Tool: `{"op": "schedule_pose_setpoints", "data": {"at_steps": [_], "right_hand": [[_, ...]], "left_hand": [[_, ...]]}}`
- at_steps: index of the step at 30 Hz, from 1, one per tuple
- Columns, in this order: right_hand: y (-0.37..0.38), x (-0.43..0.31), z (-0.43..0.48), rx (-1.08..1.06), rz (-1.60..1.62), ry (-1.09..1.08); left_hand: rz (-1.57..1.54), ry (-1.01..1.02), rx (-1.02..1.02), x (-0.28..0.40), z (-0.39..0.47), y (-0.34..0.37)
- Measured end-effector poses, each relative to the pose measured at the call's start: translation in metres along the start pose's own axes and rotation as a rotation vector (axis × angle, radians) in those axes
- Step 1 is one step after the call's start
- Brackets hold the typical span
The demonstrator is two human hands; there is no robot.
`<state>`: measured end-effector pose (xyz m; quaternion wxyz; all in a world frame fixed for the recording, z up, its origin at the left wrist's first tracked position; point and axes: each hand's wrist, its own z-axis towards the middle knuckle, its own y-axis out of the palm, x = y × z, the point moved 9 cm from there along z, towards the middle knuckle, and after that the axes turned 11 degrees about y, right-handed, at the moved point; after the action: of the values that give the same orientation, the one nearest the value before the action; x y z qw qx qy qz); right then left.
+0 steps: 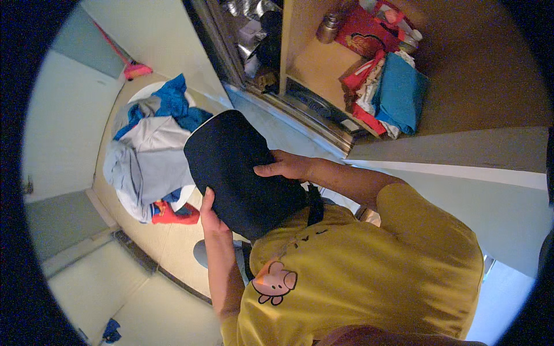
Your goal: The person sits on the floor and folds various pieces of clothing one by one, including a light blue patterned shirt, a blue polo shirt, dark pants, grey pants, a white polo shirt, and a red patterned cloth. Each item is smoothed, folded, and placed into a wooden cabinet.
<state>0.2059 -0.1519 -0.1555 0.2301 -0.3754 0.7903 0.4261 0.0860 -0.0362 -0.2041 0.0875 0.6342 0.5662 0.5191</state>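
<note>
My left hand (214, 216) grips the lower left edge of a folded black cloth item (233, 173), its thumb lying on the top face. From the opposite side my right hand (283, 165) holds the same item, thumb on top and fingers hidden beneath. The black item lies close to the front of my yellow shirt (355, 268), and a black strap (315, 205) shows beside it. Beyond it, a loose heap of grey, white and blue clothes (160, 160) rests on a round white object, mostly covered. A red garment (177, 214) sticks out from the heap's near side.
Pale cabinet or wall panels stand at left, with a pink broom (137, 70) in the corner. At upper right, a wooden shelf (320, 65) holds folded blue cloth (400, 93), a red bag (368, 36) and a metal flask (329, 28). A dark blue scrap (112, 331) lies at lower left.
</note>
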Motion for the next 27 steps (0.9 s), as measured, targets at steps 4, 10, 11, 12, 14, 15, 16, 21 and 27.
{"op": "schedule_pose_setpoints", "data": {"at_steps": [4,10,11,12,14,15,16,21,27], "right_hand": [[-0.049,0.007,-0.015,0.177,0.169,0.104],[-0.113,-0.016,-0.064,0.438,0.297,-0.099],[-0.127,-0.023,-0.08,0.523,0.31,-0.136],[-0.14,-0.032,-0.097,0.567,0.359,-0.167],[-0.17,-0.048,-0.144,0.74,0.405,-0.214],[-0.182,-0.064,-0.173,0.788,0.375,-0.298],[-0.202,-0.07,-0.204,0.957,0.41,-0.299],[-0.283,-0.079,-0.31,0.966,0.522,-0.544],[-0.472,0.067,-0.36,1.709,0.429,-0.094]], "left_hand": [[0.103,-0.05,-0.024,-0.028,0.036,0.014],[0.21,-0.104,-0.098,-0.064,0.057,0.009],[0.221,-0.119,-0.087,-0.065,0.058,0.004],[0.231,-0.129,-0.087,-0.062,0.057,0.001],[0.243,-0.148,-0.098,-0.056,0.056,-0.004],[0.242,-0.144,-0.09,-0.052,0.056,-0.008],[0.241,-0.14,-0.085,-0.048,0.057,-0.011],[0.259,-0.157,-0.014,-0.044,0.06,-0.027],[0.242,-0.132,-0.048,-0.039,0.058,-0.032]]}}
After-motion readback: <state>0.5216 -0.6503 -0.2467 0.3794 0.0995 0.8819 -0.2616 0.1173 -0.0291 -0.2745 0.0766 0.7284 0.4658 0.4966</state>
